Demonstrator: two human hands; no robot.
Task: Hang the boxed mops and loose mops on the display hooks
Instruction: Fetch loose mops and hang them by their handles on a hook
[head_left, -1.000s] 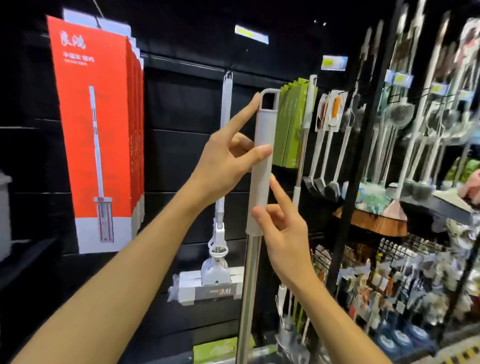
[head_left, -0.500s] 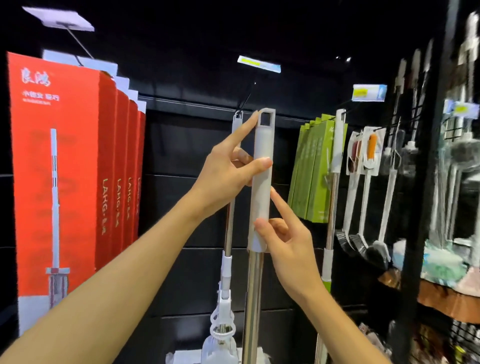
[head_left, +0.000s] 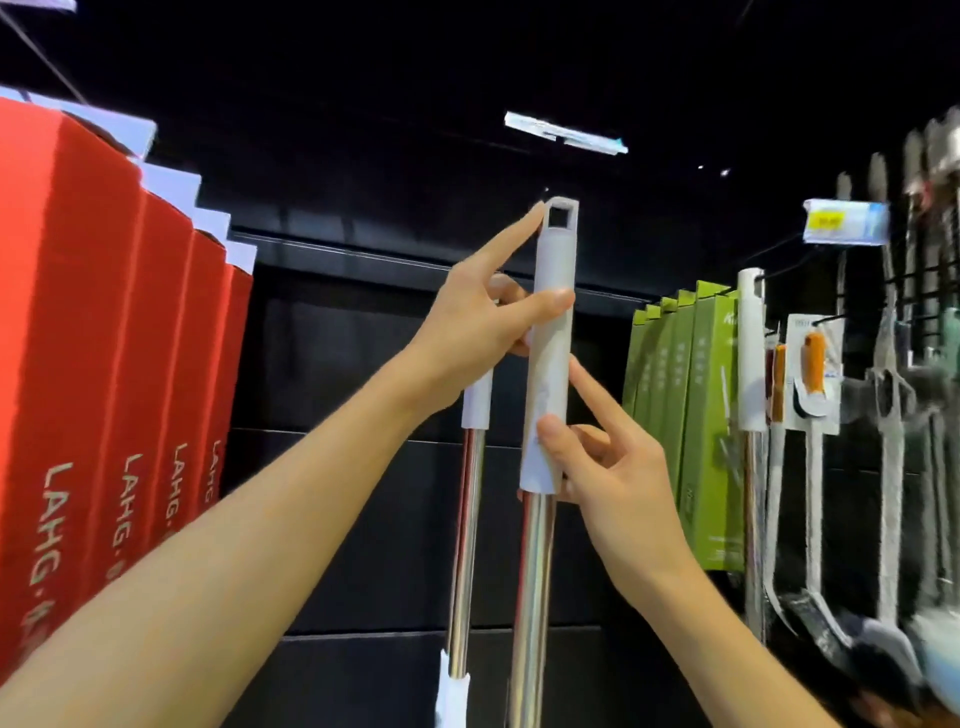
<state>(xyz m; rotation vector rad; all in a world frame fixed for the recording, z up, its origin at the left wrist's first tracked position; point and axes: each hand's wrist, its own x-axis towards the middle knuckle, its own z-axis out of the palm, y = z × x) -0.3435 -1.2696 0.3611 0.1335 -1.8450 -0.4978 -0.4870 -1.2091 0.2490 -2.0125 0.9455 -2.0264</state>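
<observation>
Two hands held one loose mop (head_left: 551, 332) upright in front of the black display wall (head_left: 363, 364). The left hand (head_left: 483, 327) was closed around the upper part of the grey handle grip, thumb across its front, index finger extended up to touch the side of the hanging loop (head_left: 560, 213). The right hand (head_left: 613, 467) pinched the lower end of the grip between thumb and fingers, index finger resting along its side. Below the grip, the steel pole (head_left: 532, 597) ran down out of view. A second mop (head_left: 470, 493) hung just behind, partly hidden by the left hand. Red boxes (head_left: 104, 364) hung to the left; green boxes (head_left: 691, 405) hung to the right.
</observation>
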